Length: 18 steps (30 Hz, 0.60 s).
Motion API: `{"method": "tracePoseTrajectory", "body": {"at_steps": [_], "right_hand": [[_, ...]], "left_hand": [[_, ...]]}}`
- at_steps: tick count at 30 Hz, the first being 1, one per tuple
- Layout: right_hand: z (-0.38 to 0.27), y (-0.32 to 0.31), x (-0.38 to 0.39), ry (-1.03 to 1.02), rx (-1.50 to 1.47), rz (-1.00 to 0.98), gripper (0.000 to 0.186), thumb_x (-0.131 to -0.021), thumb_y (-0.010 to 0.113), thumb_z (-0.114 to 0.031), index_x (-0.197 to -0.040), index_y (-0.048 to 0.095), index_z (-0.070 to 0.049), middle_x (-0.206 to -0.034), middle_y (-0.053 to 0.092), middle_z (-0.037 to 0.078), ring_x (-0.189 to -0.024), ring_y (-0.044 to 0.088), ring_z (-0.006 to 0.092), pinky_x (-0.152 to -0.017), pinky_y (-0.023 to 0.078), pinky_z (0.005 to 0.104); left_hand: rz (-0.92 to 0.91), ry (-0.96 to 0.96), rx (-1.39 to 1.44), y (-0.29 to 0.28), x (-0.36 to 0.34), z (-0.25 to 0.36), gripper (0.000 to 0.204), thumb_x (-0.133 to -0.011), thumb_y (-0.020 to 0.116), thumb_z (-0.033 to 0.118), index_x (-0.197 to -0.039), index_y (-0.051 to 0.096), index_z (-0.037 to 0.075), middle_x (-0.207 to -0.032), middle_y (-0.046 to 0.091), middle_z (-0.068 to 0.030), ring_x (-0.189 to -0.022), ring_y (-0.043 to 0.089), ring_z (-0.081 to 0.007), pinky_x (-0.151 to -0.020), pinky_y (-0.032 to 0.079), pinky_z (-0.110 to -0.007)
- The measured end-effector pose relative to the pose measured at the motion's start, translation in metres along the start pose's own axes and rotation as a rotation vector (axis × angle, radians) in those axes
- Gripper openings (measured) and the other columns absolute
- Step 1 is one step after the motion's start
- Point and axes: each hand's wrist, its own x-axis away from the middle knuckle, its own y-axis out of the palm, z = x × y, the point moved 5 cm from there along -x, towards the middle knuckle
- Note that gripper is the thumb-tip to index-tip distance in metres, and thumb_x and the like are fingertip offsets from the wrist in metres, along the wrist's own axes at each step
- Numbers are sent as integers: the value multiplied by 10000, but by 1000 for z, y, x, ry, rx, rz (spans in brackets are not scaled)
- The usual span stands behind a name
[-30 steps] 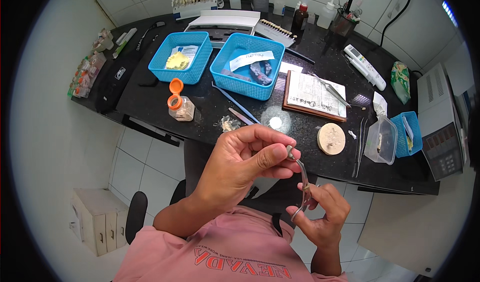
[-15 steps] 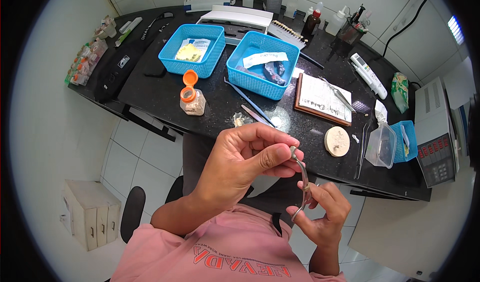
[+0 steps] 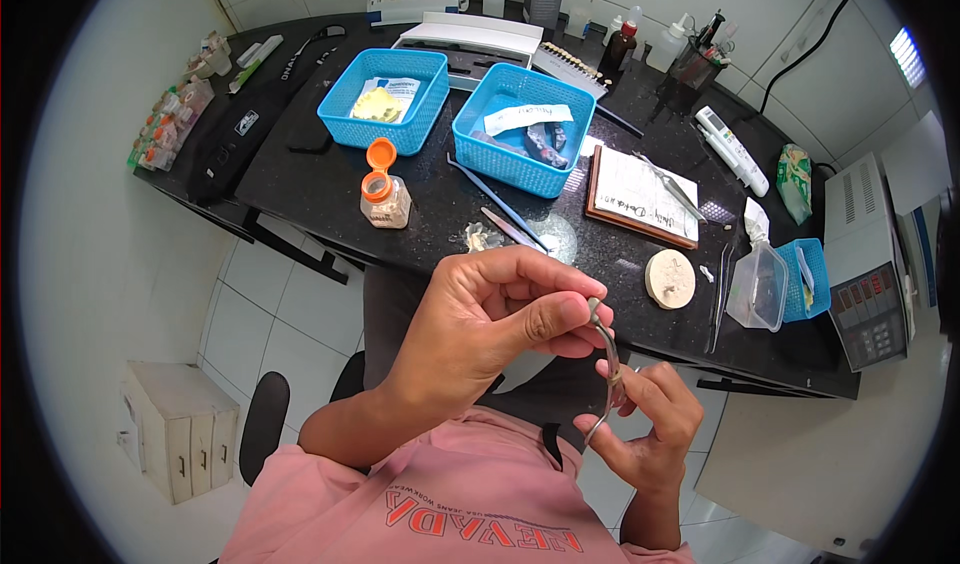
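Observation:
My right hand grips slim metal pliers by their handles, jaws pointing up. My left hand pinches something very small at the jaw tips with thumb and fingers; the piece itself is too small to make out. Both hands are raised above my lap, in front of the black counter.
On the counter stand two blue baskets, an open small jar with an orange lid, a clipboard with paper, a round plaster disc, loose metal instruments, a clear tub and a grey machine at right.
My hands hold the same grip on the pliers. The view has tilted, so the counter sits lower and nearer in the picture.

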Motion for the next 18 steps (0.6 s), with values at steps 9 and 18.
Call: {"method": "tracePoseTrajectory", "body": {"at_steps": [9, 18], "right_hand": [[1, 15, 4, 56, -227, -63, 419, -656, 765, -83, -1052, 653, -1, -689, 607, 67, -548, 581, 126, -509, 468, 230], [5, 60, 25, 353, -1194, -379, 458, -798, 725, -262, -1067, 609, 91, -787, 651, 120, -629, 591, 122, -583, 483, 238]], "left_hand": [[-31, 28, -21, 0, 2, 0, 252, -842, 671, 125, -1003, 599, -54, -911, 659, -167, -836, 676, -219, -717, 591, -313], [9, -12, -75, -12, -2, -12, 238, -837, 668, 81, -1043, 622, -31, -917, 665, -138, -793, 667, -160, -685, 576, -260]]}}
